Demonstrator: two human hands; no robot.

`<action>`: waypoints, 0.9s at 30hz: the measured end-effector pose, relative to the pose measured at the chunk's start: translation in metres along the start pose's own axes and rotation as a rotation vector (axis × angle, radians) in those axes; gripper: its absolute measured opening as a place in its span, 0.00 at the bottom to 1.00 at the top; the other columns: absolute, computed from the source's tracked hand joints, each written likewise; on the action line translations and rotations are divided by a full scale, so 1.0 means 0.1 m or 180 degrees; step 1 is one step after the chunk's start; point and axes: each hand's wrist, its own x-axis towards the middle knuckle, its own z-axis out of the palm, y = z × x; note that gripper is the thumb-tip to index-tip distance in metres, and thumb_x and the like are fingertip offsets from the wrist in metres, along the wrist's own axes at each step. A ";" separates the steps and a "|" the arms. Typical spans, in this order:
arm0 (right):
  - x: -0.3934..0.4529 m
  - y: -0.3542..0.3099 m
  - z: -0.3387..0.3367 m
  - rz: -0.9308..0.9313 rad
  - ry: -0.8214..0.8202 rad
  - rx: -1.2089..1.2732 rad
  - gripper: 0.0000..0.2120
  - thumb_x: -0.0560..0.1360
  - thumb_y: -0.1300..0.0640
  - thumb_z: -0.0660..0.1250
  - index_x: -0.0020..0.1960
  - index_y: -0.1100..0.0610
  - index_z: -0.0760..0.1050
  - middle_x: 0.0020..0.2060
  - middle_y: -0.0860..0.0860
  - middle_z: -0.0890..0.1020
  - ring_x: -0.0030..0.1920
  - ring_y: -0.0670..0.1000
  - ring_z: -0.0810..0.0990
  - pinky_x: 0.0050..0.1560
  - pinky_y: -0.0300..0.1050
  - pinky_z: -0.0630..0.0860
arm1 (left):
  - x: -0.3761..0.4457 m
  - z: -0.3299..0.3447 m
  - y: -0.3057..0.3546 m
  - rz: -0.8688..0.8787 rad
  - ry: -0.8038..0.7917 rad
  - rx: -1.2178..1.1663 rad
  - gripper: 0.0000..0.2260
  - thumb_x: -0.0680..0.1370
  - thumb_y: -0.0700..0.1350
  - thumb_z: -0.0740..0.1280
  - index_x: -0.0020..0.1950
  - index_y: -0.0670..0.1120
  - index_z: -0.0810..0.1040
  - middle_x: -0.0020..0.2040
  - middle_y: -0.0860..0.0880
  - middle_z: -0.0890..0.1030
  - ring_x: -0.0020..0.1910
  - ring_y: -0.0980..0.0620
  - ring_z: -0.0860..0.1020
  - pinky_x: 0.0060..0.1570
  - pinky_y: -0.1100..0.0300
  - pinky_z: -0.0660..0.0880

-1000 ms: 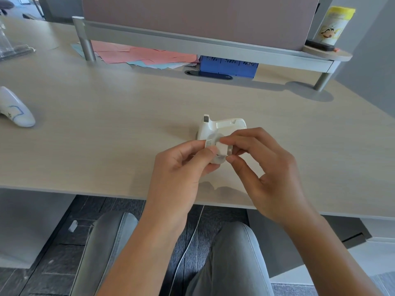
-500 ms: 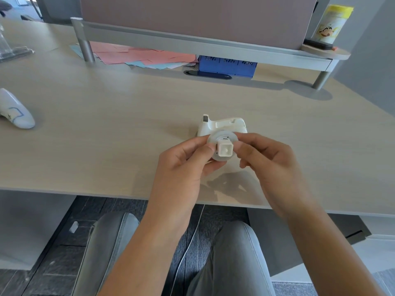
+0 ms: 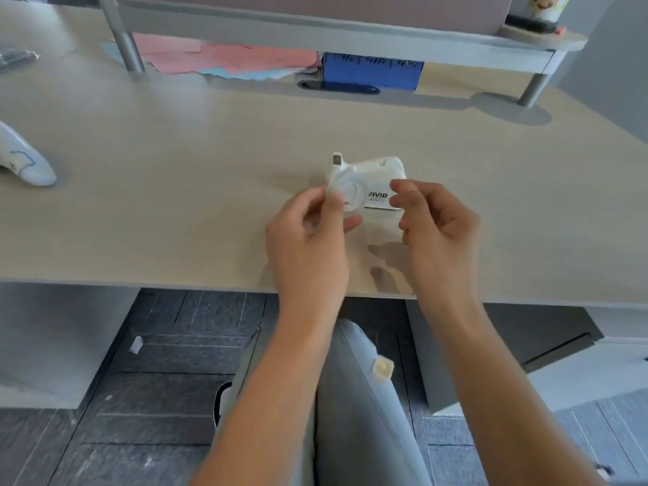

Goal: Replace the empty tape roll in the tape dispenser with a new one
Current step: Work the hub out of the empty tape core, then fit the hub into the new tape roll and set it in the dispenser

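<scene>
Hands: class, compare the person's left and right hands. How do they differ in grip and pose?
The left hand pinches the round translucent tape roll; the right hand seems to hold nothing. The left hand's fingers close together; the right hand's curl loosely, apart. Both hover over the desk by the white dispenser.

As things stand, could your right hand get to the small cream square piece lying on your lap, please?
Probably yes. The right hand looks empty, its fingers loosely curled above the desk edge, and the small cream square piece lies uncovered on the grey trouser leg below, between the forearms. Only the pale wooden desk's edge needs clearing.
</scene>
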 end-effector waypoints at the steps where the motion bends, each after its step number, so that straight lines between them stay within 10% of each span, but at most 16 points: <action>1: -0.01 0.00 -0.01 0.0089 0.0034 0.0096 0.10 0.83 0.53 0.67 0.51 0.53 0.86 0.39 0.48 0.86 0.36 0.42 0.76 0.43 0.41 0.77 | 0.00 -0.04 0.01 -0.0036 0.0023 -0.0094 0.07 0.82 0.39 0.68 0.51 0.38 0.86 0.42 0.51 0.87 0.40 0.53 0.88 0.46 0.58 0.83; 6: -0.15 -0.05 -0.07 0.0384 -0.0336 0.0118 0.11 0.82 0.55 0.67 0.46 0.54 0.86 0.36 0.47 0.84 0.38 0.48 0.77 0.36 0.44 0.84 | -0.17 -0.09 0.01 -0.0147 -0.0244 -0.0228 0.07 0.82 0.38 0.67 0.53 0.38 0.86 0.42 0.50 0.87 0.36 0.58 0.86 0.50 0.43 0.83; 27: -1.53 0.61 -0.53 -0.0274 -0.1024 -0.0926 0.06 0.80 0.61 0.70 0.51 0.56 0.86 0.40 0.45 0.86 0.38 0.45 0.82 0.43 0.38 0.78 | -1.19 -0.87 -0.23 -0.0401 -0.0312 -0.0320 0.07 0.82 0.36 0.67 0.51 0.38 0.86 0.54 0.32 0.86 0.51 0.42 0.86 0.48 0.56 0.84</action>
